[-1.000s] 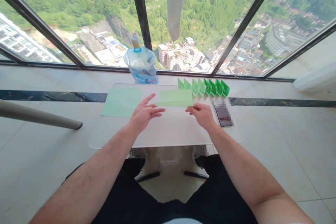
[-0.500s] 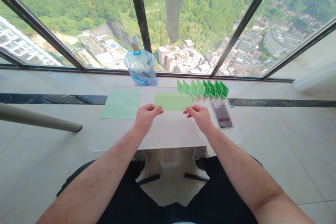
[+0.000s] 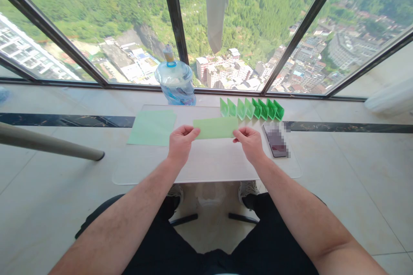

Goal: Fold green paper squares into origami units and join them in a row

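Between my two hands is a light green strip of folded paper (image 3: 215, 128), held level above the low white table (image 3: 213, 163). My left hand (image 3: 182, 139) pinches its left end between thumb and fingers. At the opposite end, the thumb and fingers of my right hand (image 3: 248, 137) are closed on the paper's lower corner. Flat pale green paper (image 3: 151, 126) lies to the left, partly behind my left hand. Along the far right edge stands a row of several folded green paper pieces (image 3: 254, 109), from pale to darker green.
A phone (image 3: 274, 139), partly pixelated, lies on the table's right side. Behind the table stands a large blue water bottle (image 3: 174, 81) against the tall window. A grey pole (image 3: 51, 144) reaches in from the left. My knees and shoes are below the table's front edge.
The strip has tilted slightly, its right end now higher than its left, with both hands still on it. The whole view has shifted a little; nothing else has moved on the table.
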{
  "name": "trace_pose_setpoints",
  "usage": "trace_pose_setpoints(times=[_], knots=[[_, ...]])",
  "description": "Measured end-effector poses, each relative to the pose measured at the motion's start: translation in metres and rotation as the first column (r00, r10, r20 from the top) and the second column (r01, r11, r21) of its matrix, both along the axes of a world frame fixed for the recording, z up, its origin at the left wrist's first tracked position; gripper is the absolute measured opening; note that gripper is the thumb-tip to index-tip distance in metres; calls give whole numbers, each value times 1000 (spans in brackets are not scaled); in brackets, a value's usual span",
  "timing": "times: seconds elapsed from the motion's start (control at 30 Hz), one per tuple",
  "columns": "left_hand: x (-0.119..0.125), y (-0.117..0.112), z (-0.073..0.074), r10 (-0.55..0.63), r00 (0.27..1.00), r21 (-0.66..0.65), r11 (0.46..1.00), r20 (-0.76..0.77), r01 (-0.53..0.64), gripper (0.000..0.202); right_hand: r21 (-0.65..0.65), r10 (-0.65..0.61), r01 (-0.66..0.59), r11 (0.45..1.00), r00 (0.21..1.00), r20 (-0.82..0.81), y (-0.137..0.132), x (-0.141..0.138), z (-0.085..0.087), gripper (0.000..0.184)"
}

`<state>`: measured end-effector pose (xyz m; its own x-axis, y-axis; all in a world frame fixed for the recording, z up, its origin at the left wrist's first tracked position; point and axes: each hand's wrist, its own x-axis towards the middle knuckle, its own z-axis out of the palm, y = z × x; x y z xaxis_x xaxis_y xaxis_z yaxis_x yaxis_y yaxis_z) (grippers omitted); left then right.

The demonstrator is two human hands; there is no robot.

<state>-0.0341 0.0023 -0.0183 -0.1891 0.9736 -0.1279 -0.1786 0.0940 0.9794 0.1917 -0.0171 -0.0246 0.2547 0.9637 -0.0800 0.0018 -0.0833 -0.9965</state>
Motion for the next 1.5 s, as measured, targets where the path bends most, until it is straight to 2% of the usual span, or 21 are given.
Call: trace_pose_setpoints(times=[0.1, 0.23, 0.33, 0.5, 0.8, 1.03, 1.5], knots=[[-1, 1, -1, 49, 997, 5, 999, -62, -49, 25, 6, -1, 1, 1000, 1000, 16, -1, -1, -1, 28], [0, 0, 1, 70, 997, 14, 997, -24, -69, 27, 15, 1, -2, 1000, 999, 44, -1, -2, -3, 27], [0, 0, 3, 72, 997, 13, 997, 23, -73, 35, 12, -4, 3, 1000, 998, 61, -1, -3, -3, 27], [-1, 1, 3, 76, 997, -13, 997, 17, -76, 48, 9, -2, 1, 1000, 998, 61, -2, -4, -2, 26], [-1, 2, 0, 75, 996, -30, 997, 53, -74, 40, 9, -5, 5, 1000, 998, 65, -3, -5, -1, 29], [-1, 2, 0, 77, 997, -39, 996, 18, -77, 39, 9, -1, 1, 1000, 997, 75, -3, -4, -1, 33], [0, 2, 1, 78, 996, -31, 997, 48, -77, 36, 22, 19, -21, 1000, 996, 81, -3, -3, -3, 30]])
